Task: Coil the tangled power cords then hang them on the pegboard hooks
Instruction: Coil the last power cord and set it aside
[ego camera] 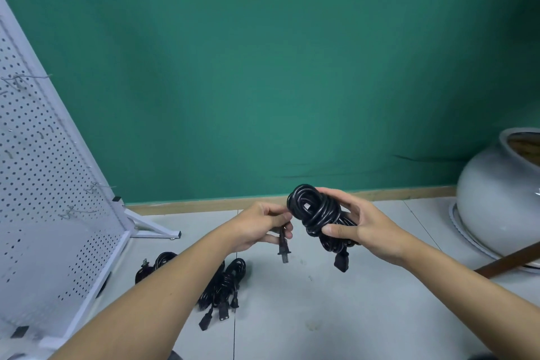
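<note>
My right hand (365, 228) grips a coiled black power cord (317, 212) held above the floor, thumb across the front of the bundle. Its socket end (341, 261) hangs below the coil. My left hand (263, 228) pinches the cord's free end just above the pronged plug (284, 250), which points down. Two more black cords lie on the floor: one bundle (223, 286) under my left forearm and another (159, 263) close to the pegboard base. The white pegboard (43, 184) leans at the left with several wire hooks (96, 187); nothing hangs on them.
A large pale ceramic pot (496, 196) stands at the right, with a brown wooden stick (508, 260) leaning by it. The pegboard's white foot (155, 229) juts out onto the grey tiled floor. A green wall with a wooden skirting closes the back.
</note>
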